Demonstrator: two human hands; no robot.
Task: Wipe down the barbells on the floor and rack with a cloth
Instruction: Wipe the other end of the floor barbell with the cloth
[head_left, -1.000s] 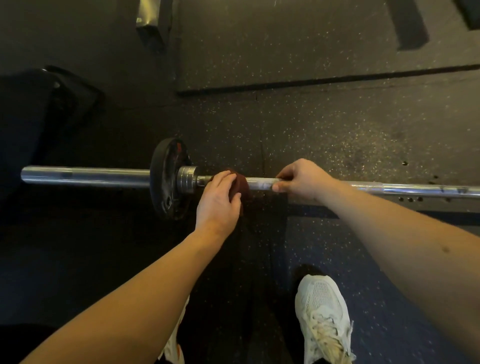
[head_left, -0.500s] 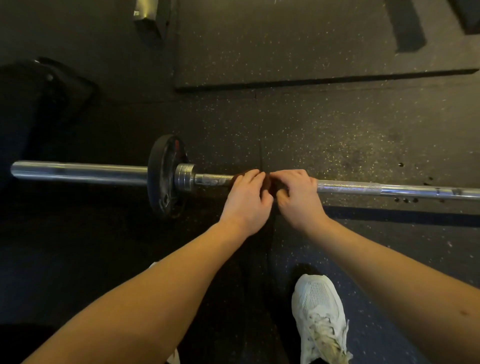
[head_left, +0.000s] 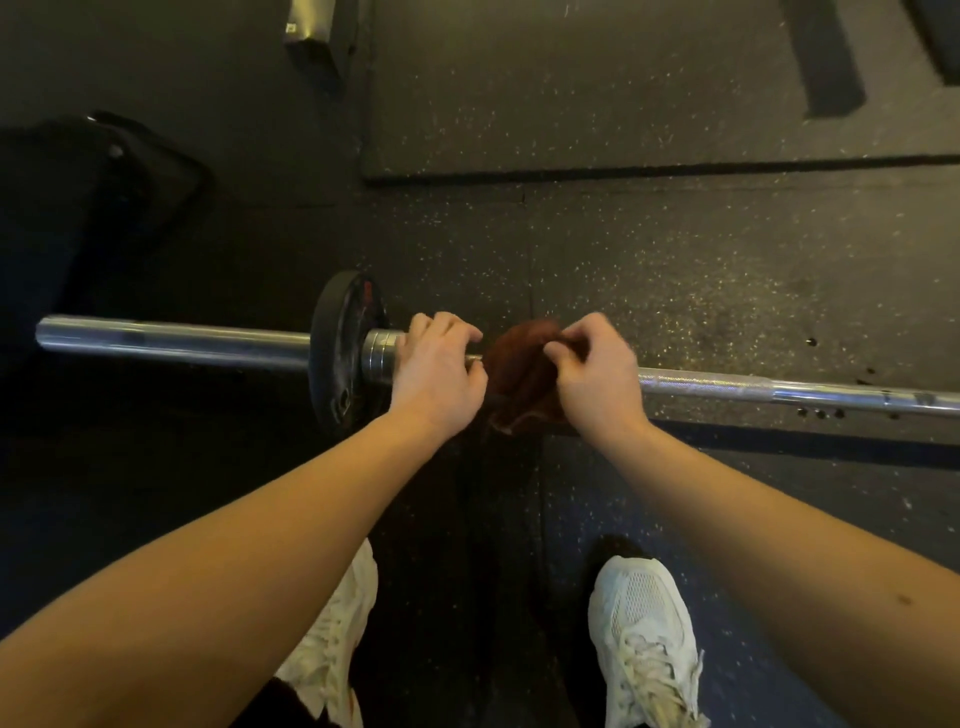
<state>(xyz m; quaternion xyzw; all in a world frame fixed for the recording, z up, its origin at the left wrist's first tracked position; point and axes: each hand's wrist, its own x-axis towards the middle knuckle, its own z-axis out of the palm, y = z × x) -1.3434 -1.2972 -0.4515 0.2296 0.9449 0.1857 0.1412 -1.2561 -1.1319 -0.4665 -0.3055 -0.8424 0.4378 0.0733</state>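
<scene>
The red cloth (head_left: 519, 371) is pinched by the right hand (head_left: 597, 376) over the shaft of the barbell (head_left: 779, 391) on the floor (head_left: 675, 270), the shaft near the collar is clasped in the curled grip of the left hand (head_left: 436, 374), and most wiping is judged not yet done.

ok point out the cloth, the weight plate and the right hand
cloth (head_left: 519, 382): head view, on its bunched reddish middle
weight plate (head_left: 337, 400): head view, on the lower face of the black disc
right hand (head_left: 597, 376): head view, on the back of the hand
</scene>
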